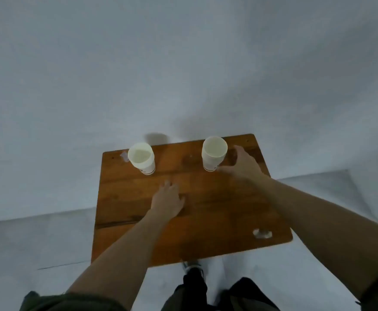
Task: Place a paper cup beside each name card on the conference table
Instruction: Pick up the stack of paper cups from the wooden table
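Two white paper cups stand upright at the far side of a small wooden table (206,221). The left cup (142,158) is near the far left corner, the right cup (214,153) near the far right. My right hand (242,163) is just right of the right cup, fingers spread and thumb reaching toward its base, a small gap between them. My left hand (167,199) lies over the table's middle with fingers extended, below the left cup and apart from it. No name card is visible.
A small scrap of clear tape or plastic (124,157) lies by the left cup. A white worn patch (262,233) marks the near right of the tabletop. A grey wall rises directly behind the table; my legs and a shoe (191,265) are below its front edge.
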